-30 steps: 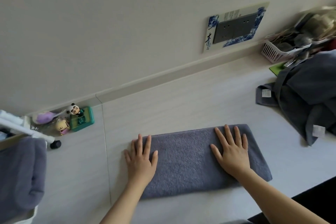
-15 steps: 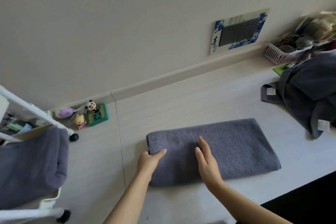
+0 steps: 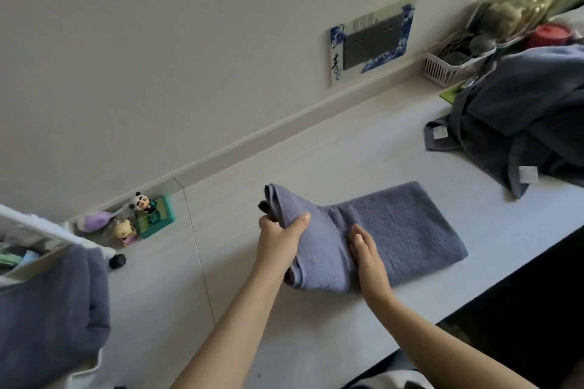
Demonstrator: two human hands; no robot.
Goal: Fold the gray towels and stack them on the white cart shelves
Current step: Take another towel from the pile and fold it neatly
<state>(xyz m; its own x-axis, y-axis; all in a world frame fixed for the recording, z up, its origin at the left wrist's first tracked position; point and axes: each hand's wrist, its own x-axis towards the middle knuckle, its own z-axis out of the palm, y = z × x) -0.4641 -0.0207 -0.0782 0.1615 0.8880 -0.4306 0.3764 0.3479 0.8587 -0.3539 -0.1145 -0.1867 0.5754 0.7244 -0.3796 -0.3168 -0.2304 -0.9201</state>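
I am gripping the left end of the gray towel (image 3: 379, 230) with my left hand (image 3: 278, 240), thumb on top and fingers curled underneath, so that this end is standing lifted off the bench (image 3: 331, 142) while the rest of the towel is lying flat, stretching away to my right. My right hand (image 3: 366, 253) is resting open on the towel at about its middle, fingers straight and pressing the cloth down just beside the raised part. The towel is sitting near the front edge of the bench. Farther right, a pile of unfolded gray towels (image 3: 521, 117) is lying heaped, with white tags showing, well apart from the one I am holding. At my left, the white cart (image 3: 38, 227) is standing with a folded gray towel (image 3: 47, 319) already resting on it. Small figurines (image 3: 139, 215) are sitting by the wall near the cart. A pink basket (image 3: 442, 68) is sitting behind the heap.
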